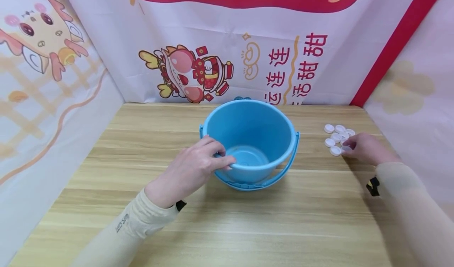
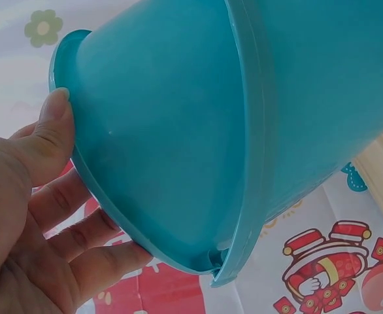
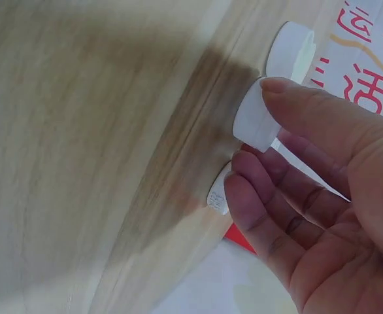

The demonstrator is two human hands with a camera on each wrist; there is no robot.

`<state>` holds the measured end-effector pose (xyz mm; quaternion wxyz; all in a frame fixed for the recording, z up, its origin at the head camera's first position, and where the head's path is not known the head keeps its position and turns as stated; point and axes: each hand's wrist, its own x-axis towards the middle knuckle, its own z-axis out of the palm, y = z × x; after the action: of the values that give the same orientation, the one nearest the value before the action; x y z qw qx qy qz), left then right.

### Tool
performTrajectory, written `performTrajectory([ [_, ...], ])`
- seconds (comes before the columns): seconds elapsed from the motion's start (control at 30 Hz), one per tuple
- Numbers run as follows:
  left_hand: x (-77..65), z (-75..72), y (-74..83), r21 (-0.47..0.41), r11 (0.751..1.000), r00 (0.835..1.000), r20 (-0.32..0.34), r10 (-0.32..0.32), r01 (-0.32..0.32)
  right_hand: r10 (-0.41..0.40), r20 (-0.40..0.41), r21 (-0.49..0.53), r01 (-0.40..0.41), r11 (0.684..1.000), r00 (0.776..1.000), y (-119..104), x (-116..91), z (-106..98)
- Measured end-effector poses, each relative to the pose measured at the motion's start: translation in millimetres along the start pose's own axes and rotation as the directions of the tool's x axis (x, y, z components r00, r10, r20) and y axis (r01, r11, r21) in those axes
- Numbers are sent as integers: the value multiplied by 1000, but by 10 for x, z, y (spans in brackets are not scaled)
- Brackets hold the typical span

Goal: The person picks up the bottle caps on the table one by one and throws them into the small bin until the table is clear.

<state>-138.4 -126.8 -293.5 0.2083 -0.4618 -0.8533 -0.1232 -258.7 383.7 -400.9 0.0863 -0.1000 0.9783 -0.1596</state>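
Observation:
A blue plastic bucket [image 1: 248, 119] stands upright on the table, its handle [image 1: 260, 185] hanging down on the near side. My left hand [image 1: 193, 162] grips the near-left part of the rim, thumb on one side and fingers on the other, also plain in the left wrist view. At the right, my right hand [image 1: 370, 149] is at a cluster of round white plastic caps [image 1: 329, 142]. In the right wrist view, its thumb and fingers pinch one white cap [image 3: 253, 118]. Another cap [image 3: 289, 52] lies just beyond it, and one with small print [image 3: 217, 193] is partly behind the fingers.
The wood-grain table [image 1: 276, 223] carries the bucket and the several caps. A printed cloth [image 1: 244, 54] with red characters and a cartoon dragon hangs along the back edge. Patterned cloths also line the left and right sides.

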Motion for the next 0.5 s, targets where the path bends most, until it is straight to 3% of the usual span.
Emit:
performTrajectory([
  [0.5,-7,5,10,4,1000,1000,8,-11,11,-18,-25,23,19,1000,1000,53,29,57],
])
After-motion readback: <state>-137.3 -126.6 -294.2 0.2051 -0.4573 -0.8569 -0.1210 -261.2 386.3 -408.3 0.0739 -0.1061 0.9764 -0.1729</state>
